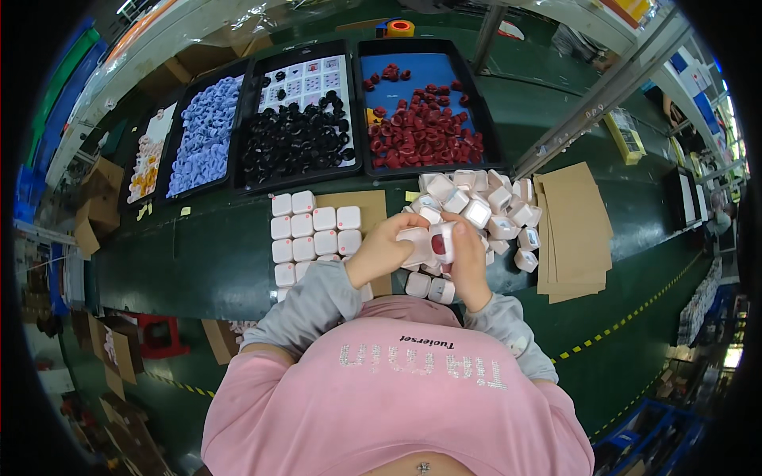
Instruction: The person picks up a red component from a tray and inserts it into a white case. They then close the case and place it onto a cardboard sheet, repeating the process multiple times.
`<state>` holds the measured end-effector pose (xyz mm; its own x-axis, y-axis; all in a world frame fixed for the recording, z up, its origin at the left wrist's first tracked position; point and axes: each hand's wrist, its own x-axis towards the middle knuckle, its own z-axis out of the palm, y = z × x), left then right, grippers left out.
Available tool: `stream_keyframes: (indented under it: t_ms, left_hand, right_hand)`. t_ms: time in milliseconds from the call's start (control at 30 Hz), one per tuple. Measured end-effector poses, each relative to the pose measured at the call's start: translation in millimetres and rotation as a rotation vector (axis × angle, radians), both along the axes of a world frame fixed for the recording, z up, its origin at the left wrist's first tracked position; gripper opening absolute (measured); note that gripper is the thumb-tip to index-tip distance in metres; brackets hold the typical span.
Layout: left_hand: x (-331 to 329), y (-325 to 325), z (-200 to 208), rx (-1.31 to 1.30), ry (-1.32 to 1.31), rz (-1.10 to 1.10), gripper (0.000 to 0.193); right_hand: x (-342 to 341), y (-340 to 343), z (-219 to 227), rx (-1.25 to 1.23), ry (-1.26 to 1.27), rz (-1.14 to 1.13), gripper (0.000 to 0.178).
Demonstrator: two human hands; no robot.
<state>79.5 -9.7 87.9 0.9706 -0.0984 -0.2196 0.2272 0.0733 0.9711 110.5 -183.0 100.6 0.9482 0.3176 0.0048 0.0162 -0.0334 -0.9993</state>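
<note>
Near the centre of the frame, the left hand (382, 252) and the right hand (470, 262) are both grasping a small white plastic box (414, 247) with rounded corners, which stands open between them above the dark green bench (214, 262). The left hand pinches its left half, while the fingers of the right hand wrap around the right half, where a glossy dark red piece (439, 243) sits; whether the two halves are joined is hidden by the fingers.

Left of the hands, closed white square boxes (302, 226), several with a small red dot at a corner, lie in close rows, with a flat brown cardboard sheet (373, 203) showing at their right. Just right of and above the hands, a loose heap of white boxes (476, 210) lies tumbled at various angles, and further right is a stack of brown cardboard sheets (575, 230).

Across the upper left and upper centre stand four black plastic trays (481, 103) side by side. From left to right they hold white and orange pieces (147, 163), light blue pieces (206, 131), black pieces (295, 141) and dark red pieces (425, 131). An orange roll of tape (400, 28) sits at top centre, beyond the rightmost tray
</note>
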Motion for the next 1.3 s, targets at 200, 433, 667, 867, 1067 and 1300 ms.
stream_keyframes:
  t_ms: [200, 433, 667, 867, 1067, 1300]
  left_hand:
    - [3.6, 3.1, 27.6, 0.812, -0.747, 0.082, 0.039]
    - [2.4, 1.6, 16.4, 0.534, -0.492, -0.192, 0.029]
    - [-6.8, -8.7, 7.1, 0.396, -0.637, -0.040, 0.025]
    - [-7.9, -11.4, 13.5, 0.362, -0.613, -0.032, 0.022]
    - [-8.1, -11.4, 19.5, 0.458, -0.576, -0.045, 0.022]
    - [-1.1, -8.6, 24.4, 0.667, -0.533, -0.153, 0.022]
  right_hand:
    - [3.1, -0.2, 1.7, 0.410, 0.533, 0.038, 0.051]
    - [-8.1, 2.4, -5.4, 0.134, 0.264, 0.024, 0.045]
    - [-2.9, -3.0, 3.3, 0.119, 0.149, 0.134, 0.042]
    - [3.8, -5.6, 10.0, 0.256, 0.457, 0.208, 0.046]
    - [9.5, -7.4, 9.8, 0.348, 0.593, 0.225, 0.047]
    - [-2.0, -6.6, 1.7, 0.057, 0.324, 0.151, 0.045]
